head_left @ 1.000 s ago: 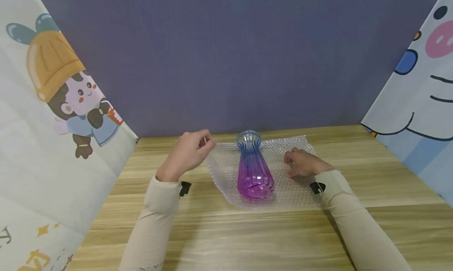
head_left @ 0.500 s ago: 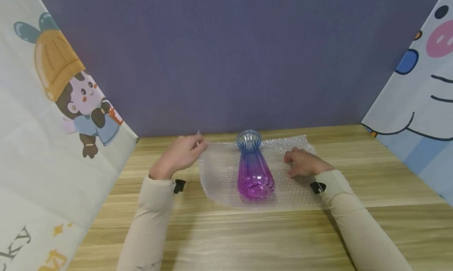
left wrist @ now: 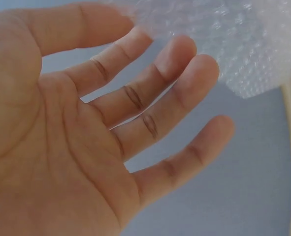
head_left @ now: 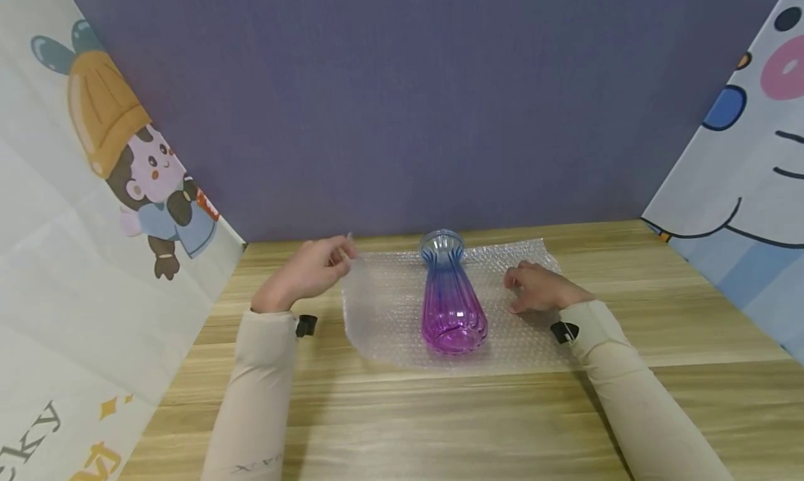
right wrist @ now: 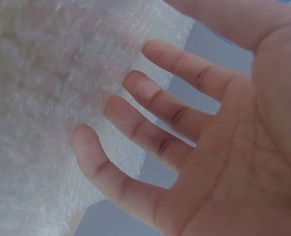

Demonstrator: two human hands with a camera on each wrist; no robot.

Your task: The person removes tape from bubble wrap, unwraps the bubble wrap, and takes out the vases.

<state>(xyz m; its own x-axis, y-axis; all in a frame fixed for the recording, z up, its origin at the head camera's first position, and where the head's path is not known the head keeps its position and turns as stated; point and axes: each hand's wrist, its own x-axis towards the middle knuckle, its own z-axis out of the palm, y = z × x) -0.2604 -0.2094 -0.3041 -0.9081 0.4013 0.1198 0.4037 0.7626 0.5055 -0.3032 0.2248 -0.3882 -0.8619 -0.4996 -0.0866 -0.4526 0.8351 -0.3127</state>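
Note:
A fluted glass vase (head_left: 451, 303), blue at the neck and purple at the base, lies on its side on a sheet of bubble wrap (head_left: 389, 313), mouth toward the back. My left hand (head_left: 308, 268) pinches the wrap's far left corner between thumb and index finger, and that side lifts off the table. In the left wrist view the other fingers (left wrist: 155, 123) spread loosely below the bubble wrap (left wrist: 253, 44). On the right part of the sheet rests my right hand (head_left: 540, 287), its bent fingertips (right wrist: 88, 142) touching the bubble wrap (right wrist: 42, 123).
The wood-grain table (head_left: 402, 418) runs back to a dark purple-blue wall (head_left: 414, 104). White panels with cartoon prints, one at the left (head_left: 56, 257) and one at the right (head_left: 754, 209), flank it.
My left hand has moved left with the wrap's corner, spreading that side out flatter and farther from the vase. My right hand and the vase have stayed in place.

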